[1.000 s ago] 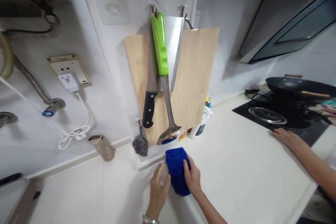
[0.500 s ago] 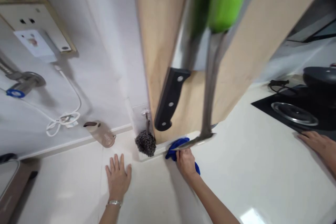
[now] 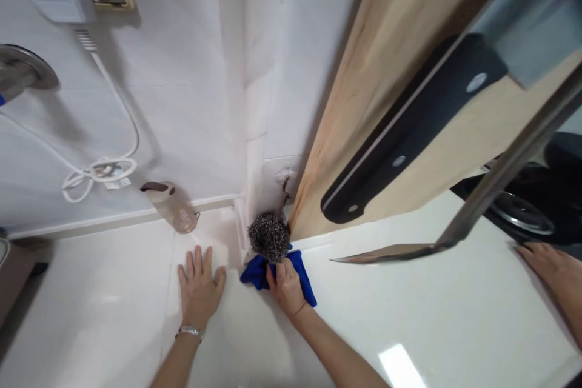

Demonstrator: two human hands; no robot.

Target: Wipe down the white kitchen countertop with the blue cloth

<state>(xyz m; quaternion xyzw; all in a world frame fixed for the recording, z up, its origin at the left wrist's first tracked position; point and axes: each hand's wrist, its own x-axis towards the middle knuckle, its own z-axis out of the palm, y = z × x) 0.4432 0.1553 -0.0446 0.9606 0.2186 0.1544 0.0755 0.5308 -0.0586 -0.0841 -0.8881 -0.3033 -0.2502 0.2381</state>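
While my right hand point(image 3: 288, 290) bunches the blue cloth point(image 3: 305, 276) on the counter point(image 3: 113, 309), low and central in the frame, my left hand point(image 3: 199, 294) lies flat, fingers spread, to its left. Just above the cloth I see a hanging wire scourer point(image 3: 269, 236); a wooden board point(image 3: 348, 115) and black knife handle point(image 3: 404, 142) fill the upper right. Another person's hand point(image 3: 552, 262) rests at the right edge.

1. The left hand point(image 3: 200, 285) is showing bare, with slim fingers and a shorter thumb.
2. A silver-coloured band point(image 3: 190, 331) is ringing the left wrist, narrow and shiny; its finer make is blurring out.
3. The left forearm point(image 3: 175, 361) is showing bare below the band.
4. The right hand point(image 3: 287, 288) is also showing bare.
5. The right forearm point(image 3: 334, 345) is appearing bare too, tapering toward the wrist.
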